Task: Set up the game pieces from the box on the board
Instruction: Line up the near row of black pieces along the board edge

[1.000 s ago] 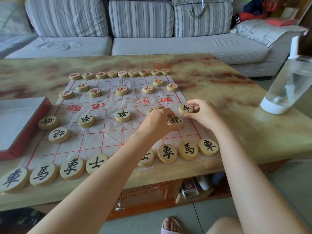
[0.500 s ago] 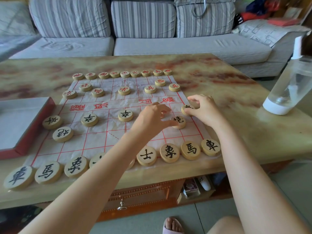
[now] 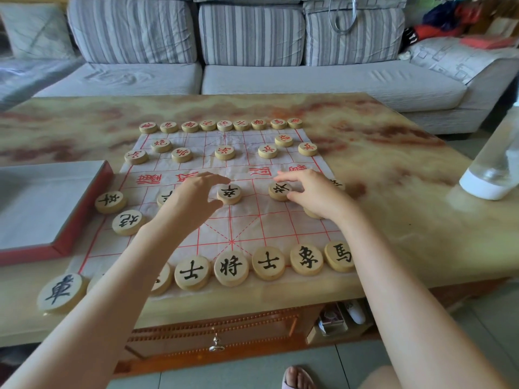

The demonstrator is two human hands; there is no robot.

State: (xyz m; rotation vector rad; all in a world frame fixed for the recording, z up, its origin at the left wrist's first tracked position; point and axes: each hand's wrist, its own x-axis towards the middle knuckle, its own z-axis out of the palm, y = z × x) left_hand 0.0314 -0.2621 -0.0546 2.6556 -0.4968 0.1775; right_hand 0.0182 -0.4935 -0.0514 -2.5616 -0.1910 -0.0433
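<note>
A paper board point(image 3: 261, 220) with red lines lies on the marbled table. Red-lettered wooden discs point(image 3: 224, 125) line its far edge, with more a little nearer. Black-lettered discs point(image 3: 231, 268) line the near edge. My left hand point(image 3: 191, 200) curls its thumb and forefinger around the centre black soldier disc point(image 3: 229, 193), touching its rim. My right hand point(image 3: 314, 192) pinches the black soldier disc point(image 3: 279, 190) one place to the right and covers part of another disc beneath the palm. Both discs rest on the board.
The open red-rimmed box point(image 3: 81, 214) sits at the board's left, nothing visible inside. A clear bottle with a white base point(image 3: 488, 175) stands at the right table edge. A grey striped sofa point(image 3: 252, 77) lies beyond the table. The table's near edge is just below the black row.
Both hands have moved left along the soldier row: the left from the right-hand discs to the centre soldier, the right from the edge soldier to the one beside the centre.
</note>
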